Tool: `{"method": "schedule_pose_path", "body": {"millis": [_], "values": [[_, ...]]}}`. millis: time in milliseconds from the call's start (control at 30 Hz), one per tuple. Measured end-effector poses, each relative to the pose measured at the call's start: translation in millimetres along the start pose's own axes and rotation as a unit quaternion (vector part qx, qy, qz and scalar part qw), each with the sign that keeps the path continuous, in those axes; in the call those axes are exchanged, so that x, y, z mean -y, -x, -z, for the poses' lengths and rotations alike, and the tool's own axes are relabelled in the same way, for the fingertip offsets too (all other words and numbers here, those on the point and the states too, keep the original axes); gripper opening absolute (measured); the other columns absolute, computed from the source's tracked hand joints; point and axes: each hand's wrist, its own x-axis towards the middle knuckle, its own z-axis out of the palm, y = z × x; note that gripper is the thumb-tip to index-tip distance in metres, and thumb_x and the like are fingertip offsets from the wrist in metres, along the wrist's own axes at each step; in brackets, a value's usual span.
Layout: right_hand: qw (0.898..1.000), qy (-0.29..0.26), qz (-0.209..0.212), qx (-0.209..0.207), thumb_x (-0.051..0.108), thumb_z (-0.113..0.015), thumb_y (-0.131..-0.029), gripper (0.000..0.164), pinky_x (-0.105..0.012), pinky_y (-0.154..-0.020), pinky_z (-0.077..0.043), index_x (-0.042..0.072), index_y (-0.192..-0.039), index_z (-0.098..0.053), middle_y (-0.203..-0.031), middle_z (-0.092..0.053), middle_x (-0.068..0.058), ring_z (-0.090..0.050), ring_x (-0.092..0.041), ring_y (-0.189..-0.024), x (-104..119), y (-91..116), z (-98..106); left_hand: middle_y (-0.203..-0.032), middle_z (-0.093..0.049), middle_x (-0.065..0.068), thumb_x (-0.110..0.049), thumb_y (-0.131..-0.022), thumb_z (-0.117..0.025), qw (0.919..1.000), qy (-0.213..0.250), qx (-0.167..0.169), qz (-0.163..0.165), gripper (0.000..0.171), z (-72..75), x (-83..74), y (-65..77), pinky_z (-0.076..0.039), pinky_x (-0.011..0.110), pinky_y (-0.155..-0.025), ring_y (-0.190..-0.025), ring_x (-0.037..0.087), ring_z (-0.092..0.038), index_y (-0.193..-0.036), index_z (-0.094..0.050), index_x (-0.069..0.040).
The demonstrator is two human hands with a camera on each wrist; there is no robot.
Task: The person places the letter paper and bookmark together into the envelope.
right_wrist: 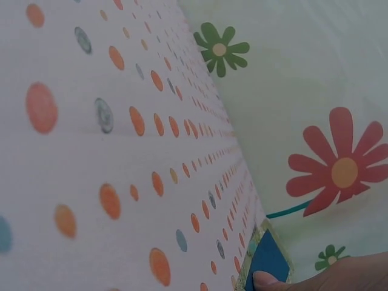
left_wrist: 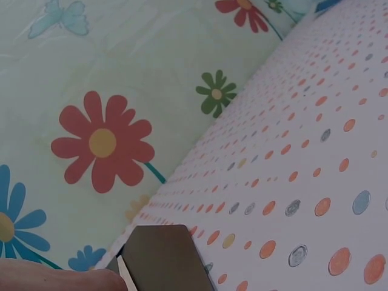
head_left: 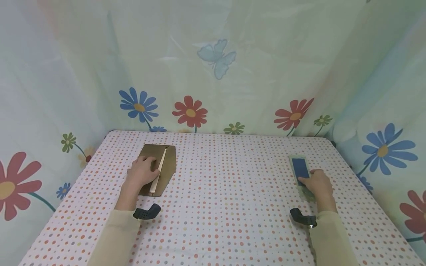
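Note:
On the left of the table lies a flat brown case [head_left: 169, 166] with cut corners and a pale strip running lengthwise. My left hand [head_left: 141, 173] grips it with curled fingers from the left, the thumb beside the strip. In the left wrist view, one digit touches the case [left_wrist: 167, 257] near that strip. Over on the right is a flat rectangular packet [head_left: 301, 169], blue in the middle with a pale green patterned border. My right hand [head_left: 318, 184] pinches its right edge, thumb on top. The blue face [right_wrist: 268, 257] shows under the thumb in the right wrist view; the other fingers are mostly hidden.
A white cloth with coloured dots covers the table [head_left: 219, 192]. Behind and beside it hangs a pale curtain [head_left: 253, 74] printed with flowers and a butterfly. A black strap device [head_left: 146, 212] sits at the left wrist, another device [head_left: 303, 218] at the right.

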Motion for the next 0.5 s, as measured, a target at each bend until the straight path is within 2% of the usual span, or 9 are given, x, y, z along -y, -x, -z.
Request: {"method": "schedule_pose_path", "body": {"millis": [267, 500], "values": [[1.000, -0.008, 0.015, 0.010, 0.020, -0.059, -0.091, 0.065, -0.058, -0.099, -0.038, -0.013, -0.137, -0.029, -0.135, -0.034, -0.039, -0.039, -0.053, -0.122, -3.8, -0.5, 2.4, -0.145, -0.032, 0.029, -0.030, -0.089, -0.054, 1.0000, -0.002, 0.000, 0.006, 0.057, -2.8, 0.7, 0.6, -0.030, 0.074, -0.095, -0.131, 0.052, -0.030, -0.140, -0.043, -0.007], [0.999, -0.037, 0.002, 0.027, 0.015, -0.058, -0.091, 0.059, -0.060, -0.100, -0.037, -0.009, -0.138, -0.031, -0.136, -0.034, -0.038, -0.038, -0.053, -0.122, -7.5, -2.2, 11.5, -0.145, -0.032, 0.028, -0.031, -0.089, -0.054, 0.9999, -0.003, -0.002, 0.011, 0.058, -1.8, -1.5, -0.7, -0.029, 0.074, -0.097, -0.132, 0.051, -0.030, -0.140, -0.043, -0.007]]}}
